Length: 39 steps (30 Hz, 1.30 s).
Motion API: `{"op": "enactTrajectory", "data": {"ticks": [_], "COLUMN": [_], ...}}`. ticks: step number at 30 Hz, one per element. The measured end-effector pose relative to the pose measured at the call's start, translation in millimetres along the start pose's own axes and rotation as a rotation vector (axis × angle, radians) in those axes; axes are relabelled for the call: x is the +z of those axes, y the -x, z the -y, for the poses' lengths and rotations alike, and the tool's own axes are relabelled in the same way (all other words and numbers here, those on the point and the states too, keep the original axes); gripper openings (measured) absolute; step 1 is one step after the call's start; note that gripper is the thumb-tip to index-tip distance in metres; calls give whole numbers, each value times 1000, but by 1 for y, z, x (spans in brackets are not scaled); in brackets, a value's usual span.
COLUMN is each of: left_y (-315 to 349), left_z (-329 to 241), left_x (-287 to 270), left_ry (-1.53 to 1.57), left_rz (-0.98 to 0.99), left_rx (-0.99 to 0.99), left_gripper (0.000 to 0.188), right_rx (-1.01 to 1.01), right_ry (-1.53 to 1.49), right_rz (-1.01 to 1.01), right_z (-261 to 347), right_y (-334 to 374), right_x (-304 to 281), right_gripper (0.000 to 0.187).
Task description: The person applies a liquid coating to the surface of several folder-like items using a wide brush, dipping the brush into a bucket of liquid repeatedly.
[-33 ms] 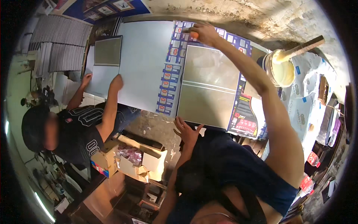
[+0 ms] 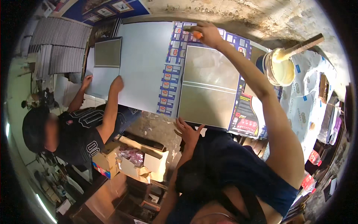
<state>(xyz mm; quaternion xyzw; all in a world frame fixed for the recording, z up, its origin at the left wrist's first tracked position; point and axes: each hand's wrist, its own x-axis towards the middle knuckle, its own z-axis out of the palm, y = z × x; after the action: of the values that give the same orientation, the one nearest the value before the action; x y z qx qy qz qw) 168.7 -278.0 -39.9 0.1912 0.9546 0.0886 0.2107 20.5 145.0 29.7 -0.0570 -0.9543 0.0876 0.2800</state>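
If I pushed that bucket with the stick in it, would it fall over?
The bucket might be heavy, since pale, creamy stuff sits inside. It could tip, because the long stick pokes well past its rim.

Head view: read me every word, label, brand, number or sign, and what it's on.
I won't quote print, but it stands on:
Blue patterned sheet beside the grey-brown panel: repeated labels, mostly too small.
Black-and-red printed sheet: one large mark; fine print too small.
White wrap: repeated marks.
Other person's black shirt: large pale characters.
Red bottle labels: blurred.
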Motion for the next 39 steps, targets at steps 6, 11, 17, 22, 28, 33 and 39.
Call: {"op": "enactTrajectory", "data": {"ticks": [6, 11, 17, 22, 28, 33, 39], "left_y": [-115, -266, -266, -279, -259, -270, -262], "left_z": [-6, -114, -190, -176, -201, -190, -198], "left_x": [-55, -116, -89, -83, -81, -75, -63], "left_ry": [486, 487, -459, -500, -657, -653, -607], "left_rz": [-473, -76, 372, 383, 400, 409, 363], "left_rx": [262, 1106, 1100, 1040, 1037, 968, 936], "left_gripper": [62, 33, 66, 78, 78, 75, 66], "right_rx": [523, 395, 500, 385, 501, 445, 559], "right_ry": [-679, -629, -127, -291, -127, -385, -149], "right_rz": [-277, 324, 145, 207, 152, 377, 140], "right_z": [86, 186, 236, 323, 269, 385, 323], "right_y": [136, 153, 178, 201, 183, 220, 198], "right_x": [-80, -77, -11, -23, 7, 12, -31], "right_gripper": [15, 33, 33, 33, 37, 38, 43]}}
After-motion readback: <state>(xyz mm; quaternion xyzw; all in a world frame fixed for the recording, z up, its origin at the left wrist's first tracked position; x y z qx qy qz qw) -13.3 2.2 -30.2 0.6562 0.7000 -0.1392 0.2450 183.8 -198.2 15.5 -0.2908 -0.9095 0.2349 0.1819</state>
